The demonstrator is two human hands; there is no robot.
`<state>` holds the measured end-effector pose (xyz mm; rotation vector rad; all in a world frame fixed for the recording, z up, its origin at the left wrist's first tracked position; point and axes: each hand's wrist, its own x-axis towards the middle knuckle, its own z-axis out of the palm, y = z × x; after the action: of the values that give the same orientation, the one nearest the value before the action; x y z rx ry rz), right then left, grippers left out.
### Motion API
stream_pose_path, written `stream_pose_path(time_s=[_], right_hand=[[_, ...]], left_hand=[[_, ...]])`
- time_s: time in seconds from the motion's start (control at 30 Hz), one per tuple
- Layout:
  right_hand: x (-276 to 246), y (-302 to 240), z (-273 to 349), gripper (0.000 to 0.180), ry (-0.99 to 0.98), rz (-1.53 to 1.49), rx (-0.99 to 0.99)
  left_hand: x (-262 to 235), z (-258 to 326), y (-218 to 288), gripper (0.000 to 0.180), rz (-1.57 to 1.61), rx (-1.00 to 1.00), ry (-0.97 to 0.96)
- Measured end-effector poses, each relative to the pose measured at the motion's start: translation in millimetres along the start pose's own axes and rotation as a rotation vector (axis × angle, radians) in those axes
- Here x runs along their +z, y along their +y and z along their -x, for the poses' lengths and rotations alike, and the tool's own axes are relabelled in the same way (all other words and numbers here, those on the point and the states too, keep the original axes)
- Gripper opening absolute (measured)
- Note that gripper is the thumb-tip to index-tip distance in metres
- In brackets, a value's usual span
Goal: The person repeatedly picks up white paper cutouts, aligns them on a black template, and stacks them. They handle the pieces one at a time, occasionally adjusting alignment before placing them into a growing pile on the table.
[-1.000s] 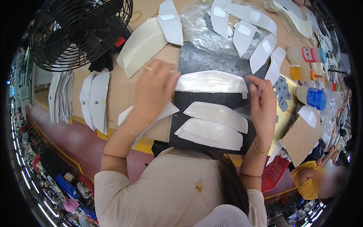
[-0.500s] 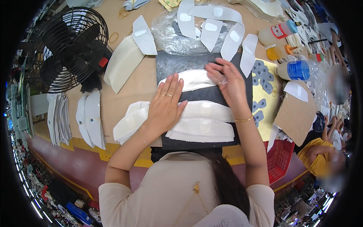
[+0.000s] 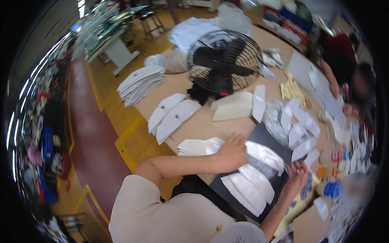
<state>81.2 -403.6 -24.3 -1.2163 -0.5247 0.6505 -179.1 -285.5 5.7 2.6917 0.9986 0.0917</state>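
Note:
A black mat (image 3: 268, 141) lies on the tan table in front of me with several long white curved cut pieces (image 3: 253, 184) laid on it. My left hand (image 3: 232, 152) rests at the mat's left side, its fingers bent down onto one white piece (image 3: 265, 153). More white pieces (image 3: 198, 146) fan out just left of that hand. At the mat's right edge, my right hand (image 3: 298, 178) lies with fingers spread, touching the mat beside a yellow patterned sheet (image 3: 302, 198).
A black fan (image 3: 225, 60) stands at the table's back. Stacks of white pieces (image 3: 139, 83) and two pairs (image 3: 172, 115) lie to the left, a beige piece (image 3: 233, 107) and a clear bag (image 3: 277, 119) behind the mat. Small bottles (image 3: 330, 189) stand right. Another person (image 3: 344, 69) works opposite.
The view has swung left and up, showing the floor and fan. My left hand has shifted toward the mat's left side, and my right hand has slid down to the mat's right edge.

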Motion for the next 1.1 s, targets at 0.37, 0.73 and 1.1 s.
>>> stream_pose_path(time_s=[0.37,0.73,1.1], right_hand=[[27,-60,74,0.018,-0.1,0.398,0.026],[33,-56,83,0.015,-0.164,0.363,0.119],[25,-88,72,0.042,-0.103,0.295,-0.153]], left_hand=[[37,-91,42,0.053,0.178,0.055,0.085],[-11,-72,54,0.022,0.58,0.087,0.072],[-70,3,69,0.02,0.923,0.366,0.15]])
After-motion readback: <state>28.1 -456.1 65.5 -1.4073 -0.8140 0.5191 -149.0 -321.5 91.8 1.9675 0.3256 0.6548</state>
